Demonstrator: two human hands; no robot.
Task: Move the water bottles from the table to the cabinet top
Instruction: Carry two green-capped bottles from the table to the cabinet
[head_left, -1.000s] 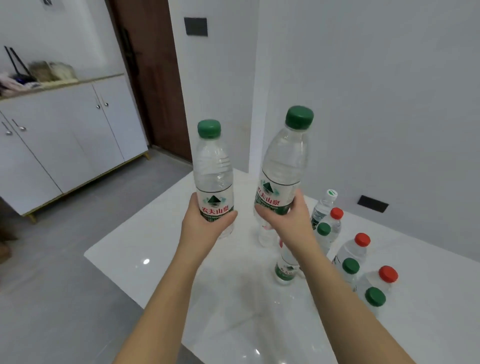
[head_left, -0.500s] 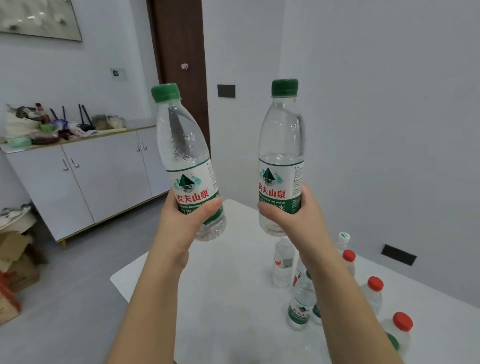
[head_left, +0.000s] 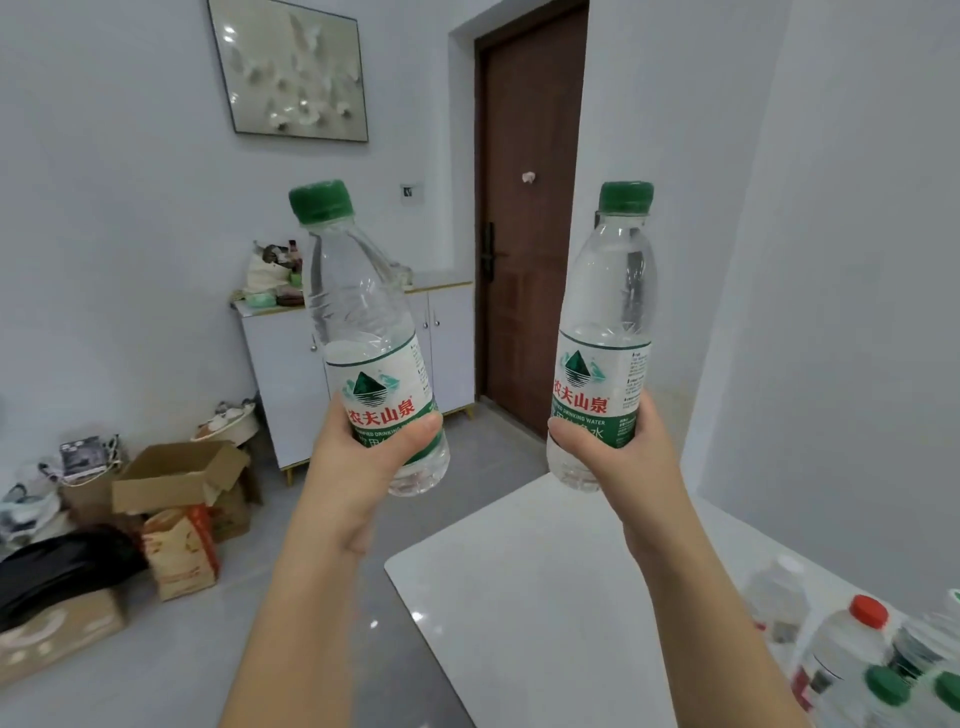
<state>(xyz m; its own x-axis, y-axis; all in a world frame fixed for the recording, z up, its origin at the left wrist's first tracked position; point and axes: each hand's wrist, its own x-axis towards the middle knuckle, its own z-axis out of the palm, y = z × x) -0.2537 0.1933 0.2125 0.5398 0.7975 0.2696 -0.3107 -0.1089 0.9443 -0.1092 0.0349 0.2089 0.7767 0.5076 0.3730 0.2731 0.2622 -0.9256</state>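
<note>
Bottles: two are held up off the table, one in each hand, well apart from each other. The left bottle (head_left: 363, 338) leans a little to the left; the right bottle (head_left: 605, 332) stands nearly upright. Each is clear plastic with a green cap and a green-and-white label, and each holds clear water; the levels are hard to read. The left hand (head_left: 363, 467) grips its bottle low, thumb curled across the front of the label, the other fingers wrapped behind and hidden. The right hand (head_left: 618, 457) grips likewise, thumb at the label's left edge, fingers round the back.

The table (head_left: 519, 597), white, fills the near right. At its near right edge stand more bottles, all blurred: one red-capped bottle (head_left: 852, 649), two green caps (head_left: 883, 685) just in front of it, and one pale bottle (head_left: 776, 597) a little farther off. I cannot give an exact count.

The cabinet (head_left: 358, 364), white with two doors showing, stands far off against the wall, just left of the door (head_left: 530, 234). A heap (head_left: 270, 280) of bags and small things sits on the left end of its top.

On the floor at the left lie one open box (head_left: 176, 475), its contents hidden, and one orange bag (head_left: 179, 551) just in front of it.
</note>
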